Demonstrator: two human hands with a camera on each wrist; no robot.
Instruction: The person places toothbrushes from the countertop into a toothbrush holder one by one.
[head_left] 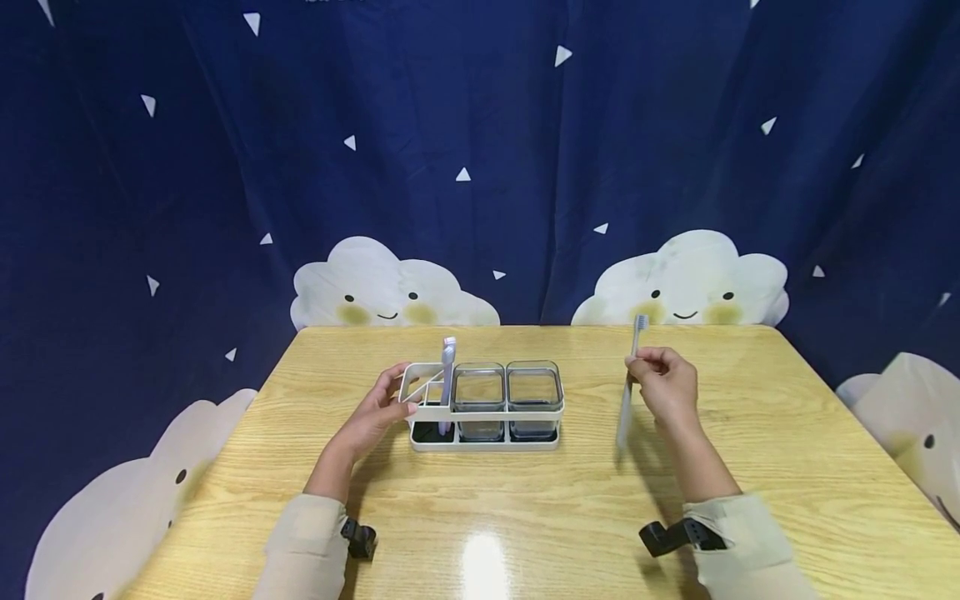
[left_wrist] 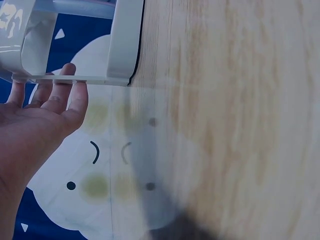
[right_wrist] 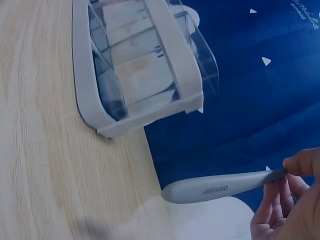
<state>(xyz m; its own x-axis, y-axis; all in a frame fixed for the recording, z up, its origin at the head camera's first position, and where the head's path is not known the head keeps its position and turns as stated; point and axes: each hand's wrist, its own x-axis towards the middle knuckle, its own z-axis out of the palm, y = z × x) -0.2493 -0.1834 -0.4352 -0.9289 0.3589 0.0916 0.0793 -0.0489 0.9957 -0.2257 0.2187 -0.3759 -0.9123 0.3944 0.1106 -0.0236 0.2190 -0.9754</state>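
Note:
A white toothbrush rack (head_left: 483, 446) stands on the wooden table, slightly left of centre. My left hand (head_left: 372, 417) holds its left end, thumb at the front and fingers at the far side; the left wrist view shows fingertips curled at the end bar (left_wrist: 65, 79). Upright in the rack's divided left section is a pale purple toothbrush (head_left: 447, 371). Off to the right of the rack, my right hand (head_left: 667, 390) pinches a grey toothbrush (head_left: 626, 408) with its bristles up. Its wide handle end (right_wrist: 200, 191) points down, above the table.
Two clear square cups (head_left: 480, 429) sit side by side in the rack's middle and right sections. The table (head_left: 450, 500) ends at a dark blue curtain (head_left: 510, 100) with white triangles and smiling clouds. A black wrist strap (head_left: 358, 537) shows on the left sleeve.

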